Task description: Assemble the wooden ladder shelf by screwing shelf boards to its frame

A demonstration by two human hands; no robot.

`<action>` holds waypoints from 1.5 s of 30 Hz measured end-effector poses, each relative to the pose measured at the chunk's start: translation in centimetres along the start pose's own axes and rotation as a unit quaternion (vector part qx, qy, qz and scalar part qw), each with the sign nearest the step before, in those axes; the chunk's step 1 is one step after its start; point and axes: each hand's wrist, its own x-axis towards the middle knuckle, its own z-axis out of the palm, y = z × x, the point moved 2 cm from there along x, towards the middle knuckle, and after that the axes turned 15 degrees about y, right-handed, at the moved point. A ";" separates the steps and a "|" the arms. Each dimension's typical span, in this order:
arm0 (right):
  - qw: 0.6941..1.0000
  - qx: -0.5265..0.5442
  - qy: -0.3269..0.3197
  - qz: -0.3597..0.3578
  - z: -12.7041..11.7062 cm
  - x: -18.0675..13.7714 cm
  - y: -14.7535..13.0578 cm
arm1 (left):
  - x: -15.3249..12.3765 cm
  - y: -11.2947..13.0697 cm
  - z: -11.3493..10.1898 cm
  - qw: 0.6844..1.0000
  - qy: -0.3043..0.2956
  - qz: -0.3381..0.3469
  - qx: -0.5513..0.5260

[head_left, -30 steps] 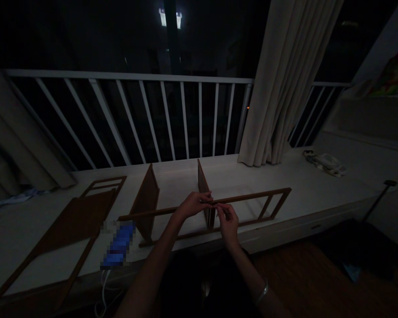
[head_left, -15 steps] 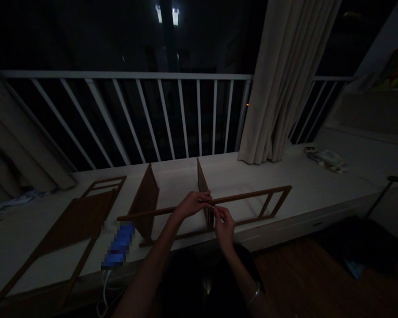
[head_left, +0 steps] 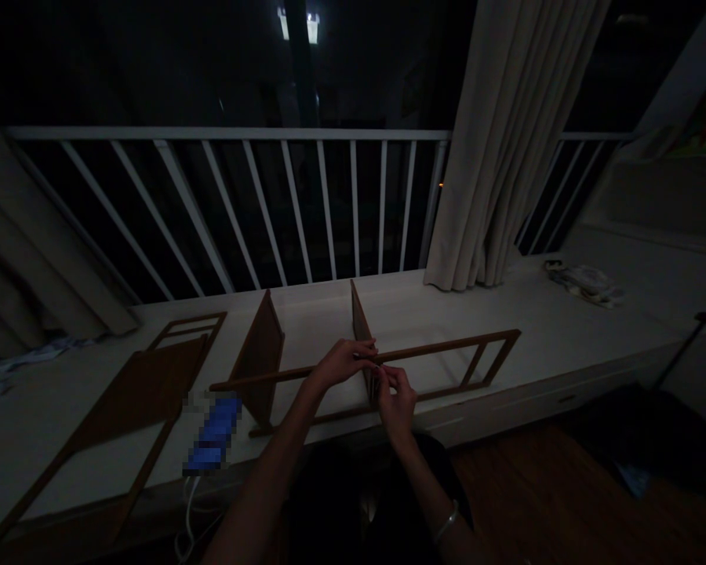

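Note:
A brown wooden rack frame (head_left: 447,345) lies on its side on the white window ledge, with two boards standing up from it. My left hand (head_left: 344,362) is over its upper rail, by the middle board (head_left: 361,314), with fingers bent together. Just to the right and lower, my right hand (head_left: 397,399) pinches at the same spot. The fingertips of both hands nearly meet there. Whatever lies between them is too small and dark to name. The left board (head_left: 257,357) stands untouched, left of my left hand.
A second wooden piece (head_left: 138,388), a panel with legs, lies on the ledge (head_left: 311,322) at left. Near the ledge's front edge is a blurred-out blue device (head_left: 213,435) with a white cable (head_left: 189,518). White railing (head_left: 229,133) and a curtain (head_left: 488,149) stand behind.
Both hands stay at the same joint, with only a slight shift of the right fingers. The whole view has moved very slightly.

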 end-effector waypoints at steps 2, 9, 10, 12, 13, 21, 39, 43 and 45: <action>1.000 -0.018 0.001 -0.020 0.1 -0.1 0.3 | 0.0 0.0 -0.1 1.000 0.004 -0.001 0.001; 0.990 -0.077 0.007 -0.114 0.5 -0.4 1.6 | 0.2 0.1 -0.3 1.000 -0.015 0.003 -0.004; 0.988 -0.083 0.010 -0.127 0.6 -0.4 1.7 | 0.2 0.1 -0.3 1.000 -0.012 0.005 0.000; 0.983 -0.098 0.018 -0.154 0.6 -0.5 1.7 | 0.1 0.3 -0.3 1.000 -0.001 0.007 0.009; 0.980 -0.106 0.021 -0.165 0.7 -0.6 1.6 | 0.1 0.4 -0.3 1.000 0.005 0.009 0.013; 0.969 -0.138 0.008 -0.203 0.8 -0.8 1.1 | -0.2 0.7 -0.5 0.999 -0.007 0.040 0.020; 0.962 -0.173 -0.022 -0.212 0.3 -0.4 0.6 | -0.5 1.2 -0.9 0.989 -0.038 0.110 0.094; 0.982 -0.112 -0.046 -0.143 0.1 -0.1 0.2 | -0.5 1.0 -0.7 0.990 -0.035 0.103 0.087; 0.994 -0.046 -0.061 -0.075 0.0 0.1 0.2 | -0.5 0.7 -0.6 0.991 -0.021 0.096 0.086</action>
